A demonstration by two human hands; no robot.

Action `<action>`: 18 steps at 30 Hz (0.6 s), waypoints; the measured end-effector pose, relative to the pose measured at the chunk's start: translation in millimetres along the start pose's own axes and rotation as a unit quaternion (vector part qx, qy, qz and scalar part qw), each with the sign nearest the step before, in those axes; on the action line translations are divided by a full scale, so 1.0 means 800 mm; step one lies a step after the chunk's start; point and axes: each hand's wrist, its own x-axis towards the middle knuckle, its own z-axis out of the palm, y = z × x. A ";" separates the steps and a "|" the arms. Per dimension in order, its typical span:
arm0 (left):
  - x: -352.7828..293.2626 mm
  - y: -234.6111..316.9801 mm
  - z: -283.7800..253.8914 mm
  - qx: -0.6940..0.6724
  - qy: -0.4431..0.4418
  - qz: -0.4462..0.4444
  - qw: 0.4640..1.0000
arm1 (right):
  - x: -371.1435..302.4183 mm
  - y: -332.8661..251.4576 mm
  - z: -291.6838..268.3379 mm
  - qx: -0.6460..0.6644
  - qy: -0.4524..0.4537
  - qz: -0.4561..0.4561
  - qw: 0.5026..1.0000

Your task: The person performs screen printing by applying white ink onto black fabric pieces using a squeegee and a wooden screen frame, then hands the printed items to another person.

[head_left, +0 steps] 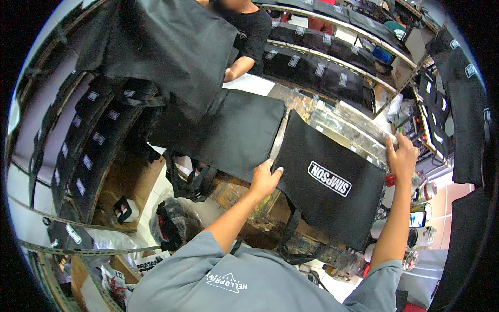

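A black fabric tote bag (322, 161) with a white boxed print lies flat across a narrow worktable, its handles hanging over the near edge. My left hand (266, 179) is closed on the bag's left edge, thumb lying over the fabric. Beyond the bag's far right corner is my right hand (403, 158), thumb and fingers apart beside the end of a long pale bar (364, 120). It holds nothing that I can see. Left of my bag lies a plain black bag (244, 125), with a narrow gap between the two.
Across the table a person (252, 36) in black holds up a large black bag (161, 47). Racks of printed black bags stand left (99, 138) and behind (317, 67). Jars (429, 191) and a lit phone (417, 219) sit at the right. Plastic wrapping (176, 221) lies lower left.
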 end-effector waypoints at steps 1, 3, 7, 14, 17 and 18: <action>-0.003 0.010 -0.001 -0.027 0.000 0.002 1.000 | 0.000 -0.001 -0.001 0.000 -0.018 0.011 1.000; -0.011 0.024 0.002 -0.067 -0.008 0.010 0.998 | 0.001 -0.001 -0.002 0.007 -0.014 0.013 1.000; -0.019 0.034 0.016 -0.086 -0.015 0.028 0.996 | 0.004 0.000 -0.002 0.017 0.012 0.002 1.000; -0.019 0.032 0.031 -0.118 -0.045 -0.006 0.992 | 0.013 0.009 0.002 0.027 0.026 -0.007 0.999; -0.021 0.030 0.033 -0.114 -0.043 -0.009 0.993 | 0.016 0.012 0.004 0.038 0.015 0.001 0.999; -0.021 0.028 0.034 -0.098 -0.033 -0.004 0.995 | 0.016 0.013 0.005 0.039 0.008 0.003 0.999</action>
